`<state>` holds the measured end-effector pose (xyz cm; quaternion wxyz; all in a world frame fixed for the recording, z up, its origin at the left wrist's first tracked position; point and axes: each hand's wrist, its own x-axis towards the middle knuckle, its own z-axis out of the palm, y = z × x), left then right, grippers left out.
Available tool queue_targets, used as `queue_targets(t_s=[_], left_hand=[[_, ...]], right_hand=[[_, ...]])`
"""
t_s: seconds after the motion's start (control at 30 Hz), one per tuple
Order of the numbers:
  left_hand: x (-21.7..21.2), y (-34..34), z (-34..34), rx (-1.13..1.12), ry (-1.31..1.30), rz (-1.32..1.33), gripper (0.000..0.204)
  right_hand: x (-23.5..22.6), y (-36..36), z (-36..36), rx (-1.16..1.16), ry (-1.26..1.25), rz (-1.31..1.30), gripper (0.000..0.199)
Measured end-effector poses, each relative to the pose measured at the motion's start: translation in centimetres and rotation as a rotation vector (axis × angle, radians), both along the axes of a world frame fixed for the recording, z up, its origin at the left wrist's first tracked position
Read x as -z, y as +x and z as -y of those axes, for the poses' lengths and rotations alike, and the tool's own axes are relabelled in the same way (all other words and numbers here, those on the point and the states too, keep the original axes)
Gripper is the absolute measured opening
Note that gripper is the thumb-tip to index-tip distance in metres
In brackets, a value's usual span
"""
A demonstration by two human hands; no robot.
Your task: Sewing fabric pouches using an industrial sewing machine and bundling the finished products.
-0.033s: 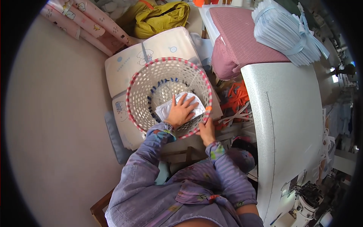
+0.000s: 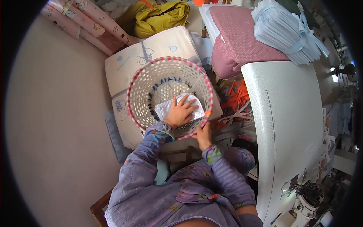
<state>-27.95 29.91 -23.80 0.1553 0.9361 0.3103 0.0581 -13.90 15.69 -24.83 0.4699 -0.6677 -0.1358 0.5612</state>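
A white woven basket (image 2: 140,85) with a red-and-pink wrapped rim stands tilted toward me on a cream printed package. Inside it, my left hand (image 2: 180,114) lies with fingers spread on a folded white cloth piece (image 2: 163,108). The cloth rests against the near inner part of the basket, partly covered by the hand. At the near right edge, my right hand (image 2: 204,137) is closed on the basket's rim, the fingers partly hidden behind it. Dark blue strips ring the basket's bottom.
Right of me is a grey sewing table (image 2: 291,113) with a sewing machine (image 2: 307,200). Behind it lie a pink padded bundle (image 2: 242,38) and tied white-blue cloth pieces (image 2: 285,34). Orange scraps (image 2: 238,94) lie beside the basket; a pale wall (image 2: 56,113) borders the left.
My right hand has shifted slightly down and left along the basket's rim. The basket has moved very slightly to the right. My left hand remains on the cloth.
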Motion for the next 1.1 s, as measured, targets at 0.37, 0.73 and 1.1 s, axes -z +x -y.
queue_targets(t_s=[0.37, 0.73, 1.1], left_hand=[[-5.3, -11.2, 6.0, -0.419, -0.069, 0.291, 0.036], [2.8, -15.0, 9.4, -1.517, -0.659, 1.292, 0.049], [-3.5, -18.8, -9.7, -1.061, -0.141, 0.533, 0.036]], right_hand=[[-1.9, 0.9, 3.9, -0.578, -0.311, -0.016, 0.028], [1.0, 8.2, -3.1, -0.423, 0.068, 0.815, 0.029], [-3.7, -6.9, 7.3, -0.449, -0.211, -0.384, 0.049]])
